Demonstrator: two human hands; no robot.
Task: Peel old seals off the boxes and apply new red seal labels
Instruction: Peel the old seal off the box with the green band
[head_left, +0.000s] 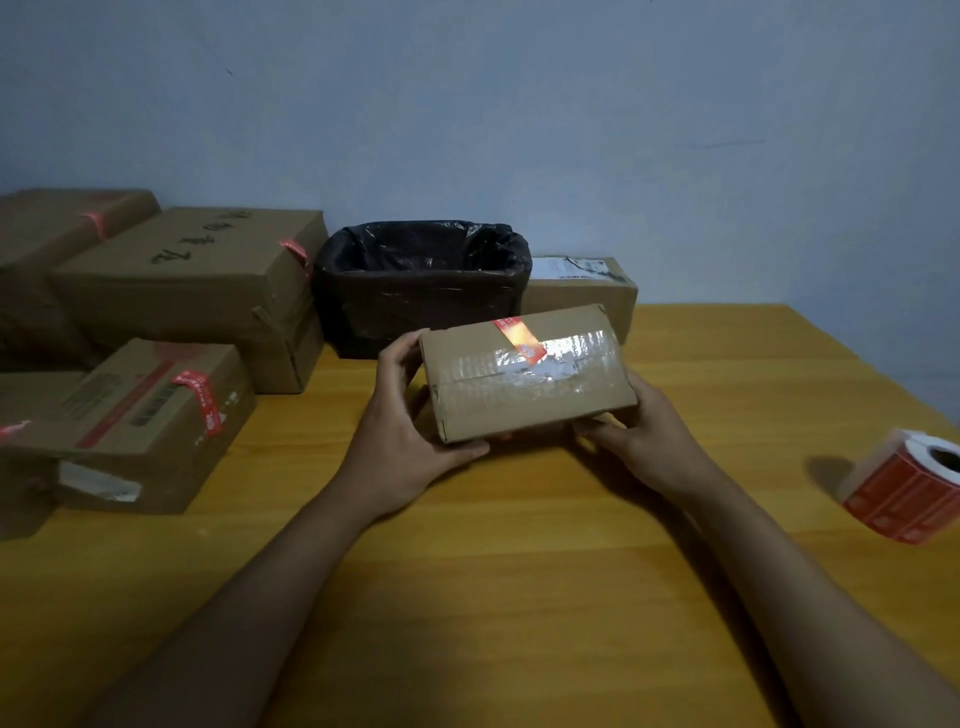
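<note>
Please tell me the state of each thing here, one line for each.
small box: taped shut, tilted, held by both hands
red seal: stuck across its top edge
left hand: grips the box's left end
right hand: grips its lower right corner
label roll: lying on table, untouched
bin: open, black bag lining

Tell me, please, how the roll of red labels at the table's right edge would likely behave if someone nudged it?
The roll of red labels lies tilted near the table edge, so a nudge could well send it rolling off. Its hollow core suggests it is light and easily shifted. The wound label strip would probably loosen if it were grabbed by the outer layer.
</note>
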